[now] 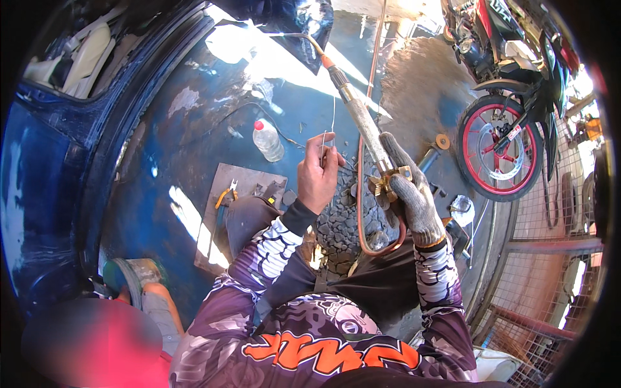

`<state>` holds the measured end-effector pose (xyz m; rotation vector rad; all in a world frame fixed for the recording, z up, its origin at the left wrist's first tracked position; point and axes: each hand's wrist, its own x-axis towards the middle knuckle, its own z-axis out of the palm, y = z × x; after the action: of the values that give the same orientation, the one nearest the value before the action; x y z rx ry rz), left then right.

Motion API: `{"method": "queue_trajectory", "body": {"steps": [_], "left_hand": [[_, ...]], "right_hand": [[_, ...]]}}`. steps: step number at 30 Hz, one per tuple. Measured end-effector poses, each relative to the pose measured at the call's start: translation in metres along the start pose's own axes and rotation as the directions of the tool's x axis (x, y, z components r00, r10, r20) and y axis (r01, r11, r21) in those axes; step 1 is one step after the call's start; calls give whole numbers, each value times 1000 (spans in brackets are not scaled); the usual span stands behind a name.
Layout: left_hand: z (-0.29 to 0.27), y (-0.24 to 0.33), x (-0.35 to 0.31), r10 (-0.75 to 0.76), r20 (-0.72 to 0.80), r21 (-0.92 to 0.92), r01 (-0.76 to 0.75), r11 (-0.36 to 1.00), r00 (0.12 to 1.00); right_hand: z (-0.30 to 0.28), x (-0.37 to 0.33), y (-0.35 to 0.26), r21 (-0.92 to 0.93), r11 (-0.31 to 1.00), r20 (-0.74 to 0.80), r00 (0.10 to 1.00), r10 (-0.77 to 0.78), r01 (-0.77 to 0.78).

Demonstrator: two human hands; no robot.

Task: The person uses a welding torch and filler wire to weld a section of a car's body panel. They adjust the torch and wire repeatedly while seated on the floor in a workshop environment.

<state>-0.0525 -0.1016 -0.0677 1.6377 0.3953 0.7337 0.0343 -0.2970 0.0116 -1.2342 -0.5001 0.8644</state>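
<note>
My right hand (414, 200), in a grey knitted glove, is wrapped round the lower end of a gas welding torch (362, 116) beside its brass valves. The torch slants up and to the left, and its thin curved copper nozzle (315, 45) reaches a glossy dark blue panel (291, 16) amid bright glare. From the valve end a copper-coloured hose (360, 213) loops down and runs back up. Bare, my left hand (317, 173) pinches a thin metal rod (334, 116) that points upward, left of the torch.
A blue vehicle body (52, 149) fills the left. A red-capped plastic bottle (268, 141) and a board (208, 226) with yellow-handled pliers (226, 193) are on the floor. A motorcycle's red wheel (498, 149) stands right, before wire mesh (550, 278). Another person (162, 317) is at lower left.
</note>
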Motion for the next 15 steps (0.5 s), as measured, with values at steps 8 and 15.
{"method": "queue_trajectory", "body": {"steps": [8,15], "left_hand": [[-5,-5,6,-9,-45,-2,9,1000,999],[-12,6,10,33,-81,-104,-41,994,996]], "right_hand": [[6,-2,-1,-9,998,-47,997,-68,67],[6,-6,-10,-23,999,-32,999,-41,40]]}}
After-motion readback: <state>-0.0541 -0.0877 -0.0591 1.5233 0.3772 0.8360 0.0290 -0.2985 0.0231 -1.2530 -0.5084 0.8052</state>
